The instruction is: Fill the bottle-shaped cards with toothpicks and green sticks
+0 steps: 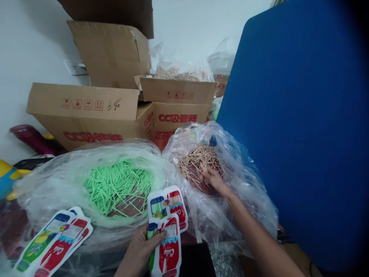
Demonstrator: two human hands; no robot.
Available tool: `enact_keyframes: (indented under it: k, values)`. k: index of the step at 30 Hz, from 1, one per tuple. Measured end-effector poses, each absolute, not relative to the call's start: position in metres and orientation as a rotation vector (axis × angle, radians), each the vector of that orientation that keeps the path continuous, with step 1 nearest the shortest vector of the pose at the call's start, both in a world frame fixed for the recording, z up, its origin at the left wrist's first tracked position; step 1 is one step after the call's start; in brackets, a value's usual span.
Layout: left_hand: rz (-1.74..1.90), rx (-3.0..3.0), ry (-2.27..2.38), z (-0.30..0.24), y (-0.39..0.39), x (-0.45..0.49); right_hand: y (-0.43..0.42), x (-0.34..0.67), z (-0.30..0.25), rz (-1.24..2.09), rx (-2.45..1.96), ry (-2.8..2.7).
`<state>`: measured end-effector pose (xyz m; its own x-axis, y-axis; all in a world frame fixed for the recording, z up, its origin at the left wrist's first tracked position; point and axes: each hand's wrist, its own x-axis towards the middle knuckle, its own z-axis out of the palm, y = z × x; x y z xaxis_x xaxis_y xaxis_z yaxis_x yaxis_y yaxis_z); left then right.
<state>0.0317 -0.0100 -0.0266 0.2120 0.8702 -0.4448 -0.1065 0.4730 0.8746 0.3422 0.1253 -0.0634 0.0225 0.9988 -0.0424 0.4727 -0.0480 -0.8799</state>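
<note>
My left hand is closed on bottle-shaped candy packs, thumb on top, near the bottom middle. They are fanned one above the other, with red "Cola" and green halves. In the upper pack's windows, green sticks and light brown sticks show. My right hand reaches into an open clear plastic bag with light brown candy sticks, its fingers pinched at some of them. Left of it, green candy sticks lie in another open plastic bag. Several similar packs lie stacked at lower left.
Behind the bags stand cardboard boxes with red print, flaps raised. More brown sticks in plastic sit at the back. A large blue panel rises on the right. A dark red bottle-like object lies at left.
</note>
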Motion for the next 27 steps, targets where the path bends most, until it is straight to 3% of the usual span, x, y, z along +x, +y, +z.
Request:
enact_keyframes:
  k: [17,27]
  values:
    - [0.776,0.856,1.138,-0.020,-0.012,0.033,0.096,0.321,-0.094,1.041,-1.355,-1.228]
    - [0.721,0.913,1.033,-0.009,-0.005,0.039,0.098,0.325,-0.081,1.047,-1.286,-1.012]
